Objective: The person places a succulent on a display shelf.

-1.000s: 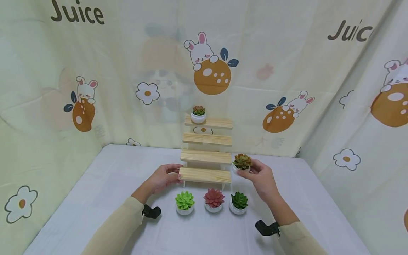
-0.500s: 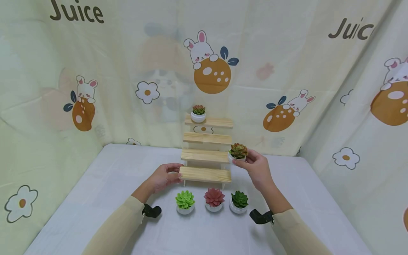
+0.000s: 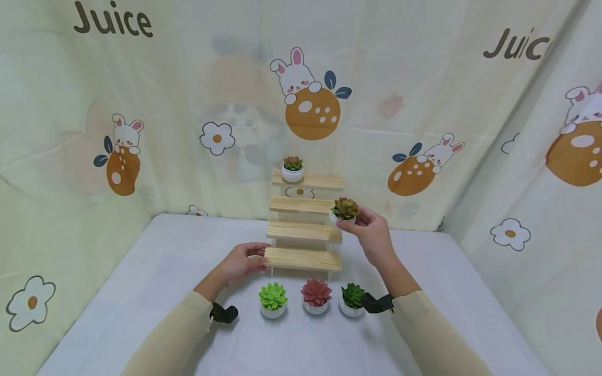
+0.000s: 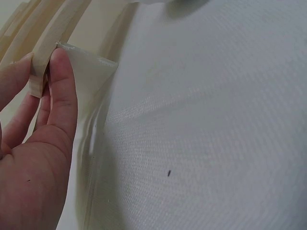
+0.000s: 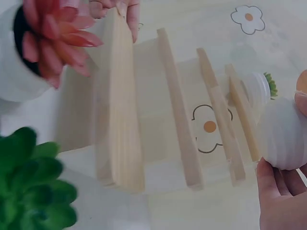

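A four-step wooden display stand [image 3: 303, 258] stands at the middle of the table. My left hand [image 3: 242, 264] pinches the left end of its lowest step, thumb and fingers on the board [image 4: 40, 72] in the left wrist view. My right hand [image 3: 373, 235] holds a brownish-green potted succulent [image 3: 345, 209] by its white pot [image 5: 283, 136], which overlaps the right end of the second step from the top. On the top step, at the left, sits a red-tipped potted succulent [image 3: 292, 168].
In front of the stand, a light green succulent [image 3: 273, 296], a red succulent [image 3: 316, 293] and a dark green succulent [image 3: 351, 296] stand in white pots on the white-covered table [image 3: 164, 261]. A printed curtain [image 3: 188, 78] hangs close behind the stand.
My right hand has carried the brownish-green succulent up and to the left, from beside the stand to the second step from the top. My left hand has stayed at the lowest step.
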A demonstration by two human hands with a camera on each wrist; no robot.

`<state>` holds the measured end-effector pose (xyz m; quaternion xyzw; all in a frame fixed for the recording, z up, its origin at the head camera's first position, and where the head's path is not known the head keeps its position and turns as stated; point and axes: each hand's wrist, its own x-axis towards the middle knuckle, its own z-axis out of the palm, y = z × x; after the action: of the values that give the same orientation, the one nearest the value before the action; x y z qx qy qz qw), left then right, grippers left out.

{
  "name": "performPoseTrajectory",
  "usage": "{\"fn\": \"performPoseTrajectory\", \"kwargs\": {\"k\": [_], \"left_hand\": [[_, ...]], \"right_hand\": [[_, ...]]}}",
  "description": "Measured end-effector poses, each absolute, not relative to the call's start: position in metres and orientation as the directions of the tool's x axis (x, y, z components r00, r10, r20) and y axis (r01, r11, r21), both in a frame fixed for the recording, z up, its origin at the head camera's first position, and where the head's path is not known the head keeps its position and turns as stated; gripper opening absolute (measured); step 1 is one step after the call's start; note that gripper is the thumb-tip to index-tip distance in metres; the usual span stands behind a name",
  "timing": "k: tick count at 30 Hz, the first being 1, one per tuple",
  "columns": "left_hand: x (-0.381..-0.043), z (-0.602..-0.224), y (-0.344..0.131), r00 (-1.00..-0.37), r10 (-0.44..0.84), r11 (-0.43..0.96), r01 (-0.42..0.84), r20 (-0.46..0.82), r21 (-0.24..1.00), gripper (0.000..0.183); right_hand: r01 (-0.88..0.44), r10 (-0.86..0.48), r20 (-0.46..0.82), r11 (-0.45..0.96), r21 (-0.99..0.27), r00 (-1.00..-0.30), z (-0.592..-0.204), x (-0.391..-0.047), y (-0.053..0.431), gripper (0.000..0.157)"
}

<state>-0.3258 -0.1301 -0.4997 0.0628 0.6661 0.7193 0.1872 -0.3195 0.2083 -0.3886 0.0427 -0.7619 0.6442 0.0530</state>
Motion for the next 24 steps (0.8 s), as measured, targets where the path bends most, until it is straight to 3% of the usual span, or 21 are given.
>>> {"fn": "performPoseTrajectory", "kwargs": {"k": [13, 24], "left_hand": [[-0.328, -0.501, -0.130, -0.918, 0.363, -0.035, -0.185, -0.160, 0.982, 0.056], [-0.328, -0.500, -0.132, -0.916, 0.370, -0.024, -0.175, -0.154, 0.984, 0.054]], "right_hand": [[-0.158, 0.016, 0.161, 0.111, -0.981, -0.987, -0.371, -0.345, 0.200, 0.064], [-0.167, 0.027, 0.174, 0.158, -0.973, -0.984, -0.354, -0.368, 0.189, 0.064]]}}
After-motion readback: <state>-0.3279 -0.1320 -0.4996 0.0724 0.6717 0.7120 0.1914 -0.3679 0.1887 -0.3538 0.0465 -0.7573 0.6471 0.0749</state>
